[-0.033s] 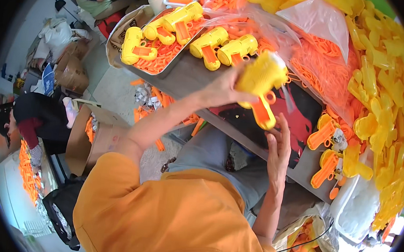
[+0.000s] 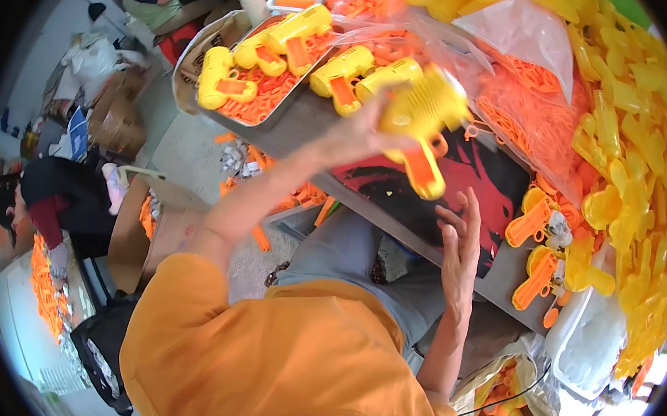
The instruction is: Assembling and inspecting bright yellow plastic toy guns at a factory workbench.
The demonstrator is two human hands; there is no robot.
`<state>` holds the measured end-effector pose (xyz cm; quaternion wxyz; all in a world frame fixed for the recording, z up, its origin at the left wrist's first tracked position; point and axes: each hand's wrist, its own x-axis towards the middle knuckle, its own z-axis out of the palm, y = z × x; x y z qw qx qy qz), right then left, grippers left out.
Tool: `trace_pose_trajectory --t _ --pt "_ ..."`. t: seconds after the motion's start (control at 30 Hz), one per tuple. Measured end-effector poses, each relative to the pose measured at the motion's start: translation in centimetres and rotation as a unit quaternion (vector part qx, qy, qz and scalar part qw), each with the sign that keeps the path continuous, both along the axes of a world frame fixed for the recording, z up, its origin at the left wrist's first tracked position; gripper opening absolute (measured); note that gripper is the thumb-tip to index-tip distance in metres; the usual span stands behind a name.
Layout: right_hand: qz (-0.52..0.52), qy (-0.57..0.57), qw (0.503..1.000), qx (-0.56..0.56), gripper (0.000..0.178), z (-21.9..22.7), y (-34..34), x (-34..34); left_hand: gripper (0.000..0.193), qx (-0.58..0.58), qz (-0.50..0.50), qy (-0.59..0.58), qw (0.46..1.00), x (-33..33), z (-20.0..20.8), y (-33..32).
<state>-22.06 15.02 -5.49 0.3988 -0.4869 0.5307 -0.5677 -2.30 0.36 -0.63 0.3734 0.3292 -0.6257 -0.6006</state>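
Note:
My left hand [image 2: 363, 137], smeared a little by motion, grips a yellow toy gun [image 2: 427, 110] with an orange panel in its handle, above the table. The handle points down toward my right hand [image 2: 461, 236], which is raised over the table's near side, fingers apart and holding nothing. Under the toy gun lies a red and black printed mat [image 2: 465, 206]. Beyond my left hand, similar yellow toy guns rest on the table [image 2: 296, 128] and on a tray [image 2: 316, 66] of small orange parts. Two orange and yellow part-built pieces [image 2: 532, 220] lie to the right.
A big pile of yellow shell parts [image 2: 629, 182] rises along the right. Clear plastic bags of orange parts [image 2: 522, 105] lie at the back. An open cardboard box [image 2: 170, 227] stands at left, near a bent-over person [image 2: 67, 205]. At lower right sits a sack [image 2: 522, 383] of parts.
My left hand has carried the toy gun slightly left and up, away from my right hand. My right hand's fingers have spread a little.

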Motion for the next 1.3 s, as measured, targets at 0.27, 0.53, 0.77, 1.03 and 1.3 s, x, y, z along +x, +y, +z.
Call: trace_pose_trajectory --t 0.27,0.53,0.77,1.03,1.3 --pt "-0.04 0.068 0.996 0.038 0.026 -0.5 0.1 -3.0 0.075 -0.261 0.182 -0.284 0.905 11.4 1.8 -17.2" --pt "-0.274 0.502 0.82 -0.01 0.035 -2.2 0.2 -8.5 0.039 -0.59 0.318 -0.38 0.638 4.8 -1.3 -14.2" --pt "-0.216 0.457 0.857 -0.096 0.021 -0.6 -1.0 -6.1 0.027 -0.091 -0.083 -0.07 0.99 -12.7 -5.3 -3.9" --pt "-0.115 0.357 0.926 -0.049 0.019 2.2 4.0 -9.1 0.032 -0.061 -0.127 -0.126 0.982 -23.2 -7.4 -3.7" --pt "-0.265 0.413 0.869 0.061 0.017 11.0 10.5 -22.0 0.027 -0.007 -0.121 -0.095 0.988 -19.7 -6.0 -4.3"
